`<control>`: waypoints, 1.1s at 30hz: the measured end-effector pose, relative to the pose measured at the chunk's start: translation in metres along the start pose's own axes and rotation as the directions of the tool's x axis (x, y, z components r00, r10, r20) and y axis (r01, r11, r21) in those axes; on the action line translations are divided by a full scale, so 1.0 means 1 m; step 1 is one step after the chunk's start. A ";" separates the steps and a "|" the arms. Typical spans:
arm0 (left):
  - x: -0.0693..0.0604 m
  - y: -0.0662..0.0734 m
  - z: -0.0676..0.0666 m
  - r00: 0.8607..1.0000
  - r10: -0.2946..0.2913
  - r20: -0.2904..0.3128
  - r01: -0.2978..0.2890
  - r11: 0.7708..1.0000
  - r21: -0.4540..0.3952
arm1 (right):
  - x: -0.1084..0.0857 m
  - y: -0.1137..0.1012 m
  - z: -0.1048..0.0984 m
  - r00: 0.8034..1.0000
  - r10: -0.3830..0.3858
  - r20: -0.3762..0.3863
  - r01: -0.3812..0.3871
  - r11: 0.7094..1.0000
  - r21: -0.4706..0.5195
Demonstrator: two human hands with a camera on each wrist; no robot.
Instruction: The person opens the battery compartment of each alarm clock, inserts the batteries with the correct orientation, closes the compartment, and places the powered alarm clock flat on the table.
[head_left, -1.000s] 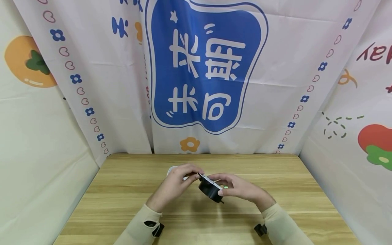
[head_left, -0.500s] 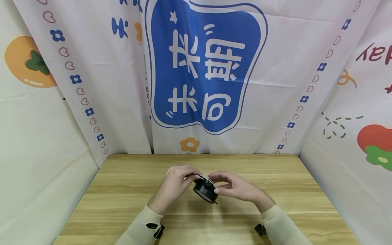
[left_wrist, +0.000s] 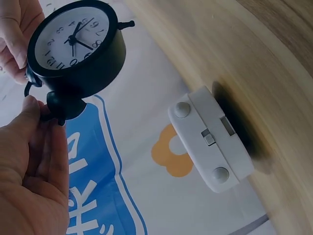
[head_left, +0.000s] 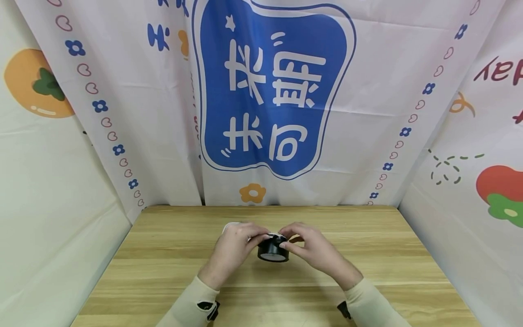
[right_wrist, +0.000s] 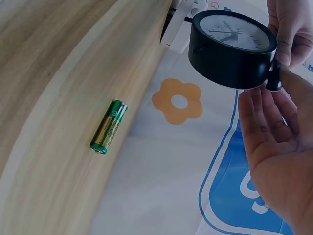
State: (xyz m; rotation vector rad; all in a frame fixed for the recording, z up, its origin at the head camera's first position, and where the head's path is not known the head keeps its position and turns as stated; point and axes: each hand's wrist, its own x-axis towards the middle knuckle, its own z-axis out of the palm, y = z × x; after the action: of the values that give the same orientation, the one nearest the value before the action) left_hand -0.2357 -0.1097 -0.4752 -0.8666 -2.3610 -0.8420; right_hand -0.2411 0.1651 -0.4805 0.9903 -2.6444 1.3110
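A black twin-bell alarm clock (head_left: 273,250) with a white dial is held above the table between both hands. In the left wrist view, the left hand (left_wrist: 32,166) pinches the clock's top by a bell and the thin handle. From the other side the right hand (head_left: 308,247) holds the clock near its other bell, its thumb toward the head camera. The dial (left_wrist: 73,39) shows its numerals and hands in the left wrist view. In the head view the back of the clock and the fingertips behind it are partly hidden.
A white box (left_wrist: 210,139) with two round knobs and a small switch stands on the table (head_left: 163,268) behind the left hand. In the right wrist view, a green and gold battery (right_wrist: 109,127) lies on the wood. Printed cloth (head_left: 367,136) hangs around the table.
The clock has turned from a slant to nearly level and shifted slightly left. The right hand has moved left with it and closed in on it; the left hand stays almost in place.
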 end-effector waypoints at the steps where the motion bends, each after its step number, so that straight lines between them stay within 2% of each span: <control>1: 0.000 0.000 0.000 1.000 0.004 -0.002 -0.004 1.000 0.003 | 0.000 0.000 0.001 1.000 -0.001 0.003 0.001 1.000 -0.003; 11: 0.001 0.005 0.002 0.999 0.016 -0.032 -0.013 0.997 0.071 | 0.002 0.001 0.006 0.999 0.033 0.040 -0.033 0.999 0.000; 20: 0.002 0.003 0.002 0.998 0.007 -0.057 -0.006 1.000 0.019 | 0.004 0.003 0.004 0.999 0.033 0.025 -0.034 0.999 0.026; 23: 0.002 0.001 0.001 0.999 -0.037 -0.034 0.036 0.999 -0.017 | 0.005 0.006 0.001 0.999 0.050 0.015 -0.051 0.998 0.033; 26: 0.001 -0.001 0.000 0.995 -0.098 0.014 0.099 0.994 -0.046 | 0.006 0.009 -0.001 0.997 0.076 0.005 -0.076 0.996 0.048; 33: -0.003 -0.007 0.001 0.969 -0.215 0.120 0.227 0.969 -0.093 | 0.010 0.026 -0.004 0.990 0.137 -0.025 -0.134 0.986 0.095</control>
State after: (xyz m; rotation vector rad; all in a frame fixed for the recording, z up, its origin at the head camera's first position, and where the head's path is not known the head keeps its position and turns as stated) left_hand -0.2386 -0.1144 -0.4797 -0.7147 -2.5630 -1.0415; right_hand -0.2645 0.1743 -0.4928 0.8035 -2.6925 1.4763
